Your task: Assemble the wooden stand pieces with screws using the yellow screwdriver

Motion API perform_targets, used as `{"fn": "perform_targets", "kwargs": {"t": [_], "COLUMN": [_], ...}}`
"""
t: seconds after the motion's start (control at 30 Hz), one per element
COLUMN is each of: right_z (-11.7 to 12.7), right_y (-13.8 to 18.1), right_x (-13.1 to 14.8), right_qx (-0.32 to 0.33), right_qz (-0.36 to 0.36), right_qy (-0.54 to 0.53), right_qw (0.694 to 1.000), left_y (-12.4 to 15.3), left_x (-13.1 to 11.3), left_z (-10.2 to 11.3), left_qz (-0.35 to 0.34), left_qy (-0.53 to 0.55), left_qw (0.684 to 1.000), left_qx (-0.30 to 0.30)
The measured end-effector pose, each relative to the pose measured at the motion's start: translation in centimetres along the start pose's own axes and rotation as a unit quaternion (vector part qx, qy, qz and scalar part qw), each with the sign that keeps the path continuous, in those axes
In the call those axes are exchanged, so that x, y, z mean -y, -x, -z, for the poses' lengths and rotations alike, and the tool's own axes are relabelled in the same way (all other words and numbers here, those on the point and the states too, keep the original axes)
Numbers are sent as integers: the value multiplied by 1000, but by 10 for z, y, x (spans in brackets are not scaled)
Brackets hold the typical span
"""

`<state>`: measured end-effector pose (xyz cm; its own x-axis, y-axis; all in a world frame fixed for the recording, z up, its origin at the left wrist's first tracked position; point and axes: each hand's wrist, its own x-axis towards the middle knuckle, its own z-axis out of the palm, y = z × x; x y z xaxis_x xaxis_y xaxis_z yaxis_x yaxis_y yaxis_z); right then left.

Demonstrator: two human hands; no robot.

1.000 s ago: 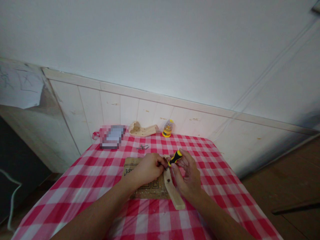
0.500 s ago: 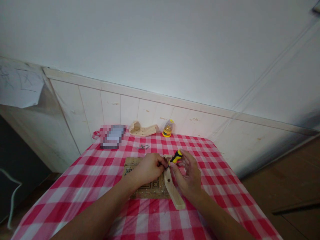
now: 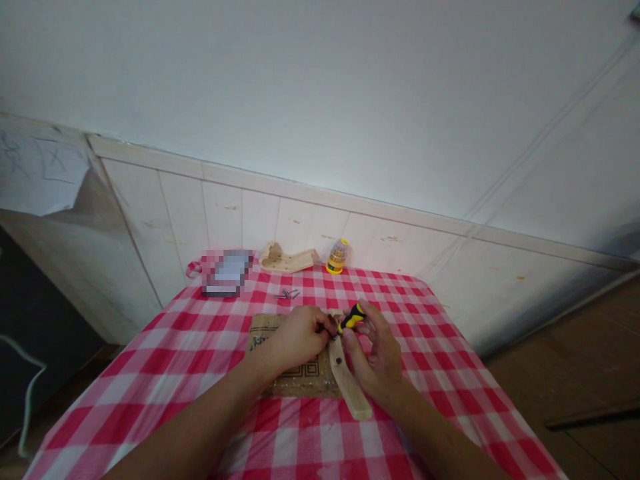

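Observation:
My right hand [image 3: 380, 350] has its fingers closed around a small black-and-yellow screwdriver [image 3: 351, 319], tilted so that its lower end points down and left. At that lower end my left hand [image 3: 305, 337] pinches its thumb and fingers together. What lies between those fingertips is hidden. Beneath both hands is a bent pale wooden piece [image 3: 350, 387] with a dark hole or screw head in it. The wood rests over the right edge of a brown printed cardboard piece [image 3: 280, 388], partly covered by my left hand.
Several screws [image 3: 287, 293] lie loose beyond my hands. Along the wall stand a second wooden piece [image 3: 290, 261], a clear bottle-shaped case with yellow ends [image 3: 337, 259] and a blurred-out phone-like device [image 3: 227, 273]. A red-and-white checked cloth [image 3: 165, 400] covers the table.
The screwdriver has turned or tilted slightly in my right hand, and the right fingers have shifted on its handle. My left hand and the wooden piece keep nearly the same place.

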<state>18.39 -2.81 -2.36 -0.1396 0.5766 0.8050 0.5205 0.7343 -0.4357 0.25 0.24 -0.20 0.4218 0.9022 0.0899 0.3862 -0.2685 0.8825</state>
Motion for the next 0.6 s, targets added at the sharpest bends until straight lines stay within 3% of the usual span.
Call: {"fn": "perform_targets", "kwargs": {"t": [0.17,0.6], "right_z": [0,-2], "right_y": [1,-2], "right_x": [0,-4], "right_qx": [16,-22], "right_qz": [-19,-13], "right_qy": [-42,9], "right_qw": [999,1000], "left_y": [-1,1], "left_x": [0,-4], "left_z": [0,1], "left_qz": [-15,14], "left_qy": [9,-1], "left_qw": [1000,1000], "left_qx": [10,3]}}
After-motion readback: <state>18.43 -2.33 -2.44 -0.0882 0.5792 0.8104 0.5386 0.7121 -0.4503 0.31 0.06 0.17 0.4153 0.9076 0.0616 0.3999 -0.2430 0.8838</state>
